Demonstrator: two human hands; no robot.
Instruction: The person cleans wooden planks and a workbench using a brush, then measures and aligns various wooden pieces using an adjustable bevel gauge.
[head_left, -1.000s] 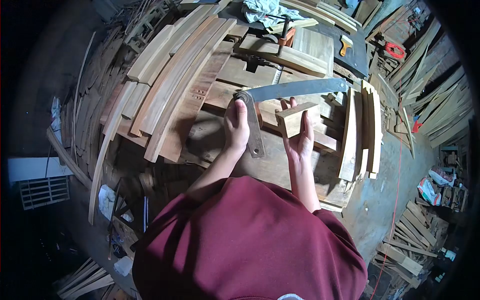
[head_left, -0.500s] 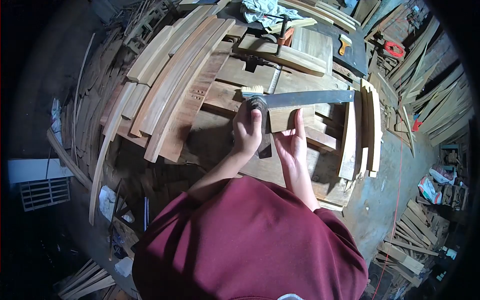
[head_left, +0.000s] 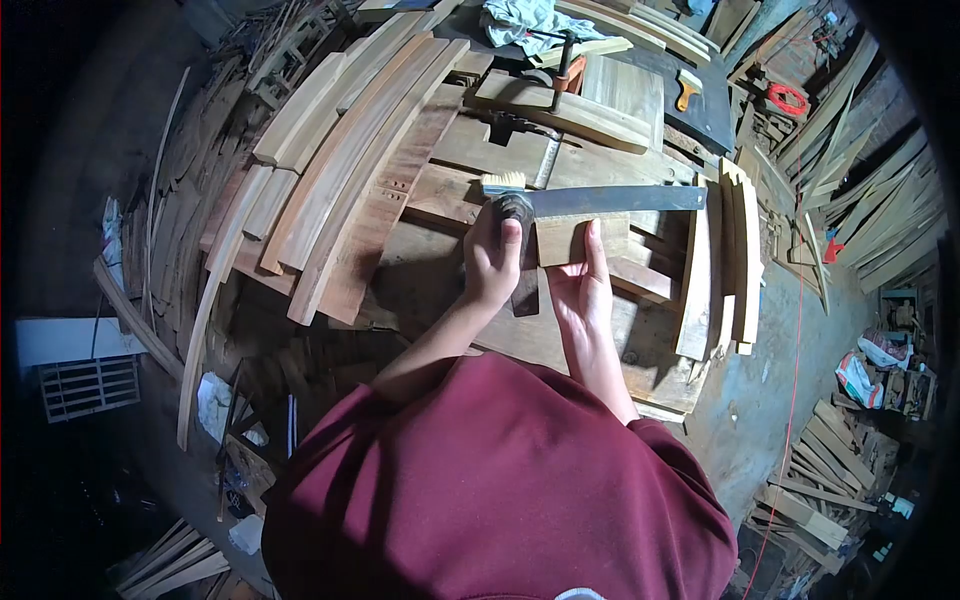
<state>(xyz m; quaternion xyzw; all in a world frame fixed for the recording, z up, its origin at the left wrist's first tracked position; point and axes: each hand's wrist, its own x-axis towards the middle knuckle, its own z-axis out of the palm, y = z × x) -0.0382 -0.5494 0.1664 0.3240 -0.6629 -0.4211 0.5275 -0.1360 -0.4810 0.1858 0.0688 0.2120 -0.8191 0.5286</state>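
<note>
A try square with a long dark blade (head_left: 620, 199) is gripped at its corner by my left hand (head_left: 490, 258); its dark stock points down toward me. My right hand (head_left: 580, 290) holds a short rectangular wood block (head_left: 564, 243), thumb on its face and fingers behind. The block's upper edge lies along the underside of the blade, and its left end is at the stock. Just beyond my left hand shows a brush (head_left: 503, 183) with pale bristles; its lower part is hidden. Beneath both hands is the wooden workbench (head_left: 440, 265).
Long wood strips (head_left: 350, 150) lie along the bench's left side, and shorter strips (head_left: 740, 255) on the right. A clamp (head_left: 562, 75) stands at the back by a thick board (head_left: 560, 110). A yellow-handled brush (head_left: 688, 90) and a cloth (head_left: 530, 22) lie farther back.
Both hands, the square and the block have shifted very slightly. The block stays against the blade, and both grips are unchanged.
</note>
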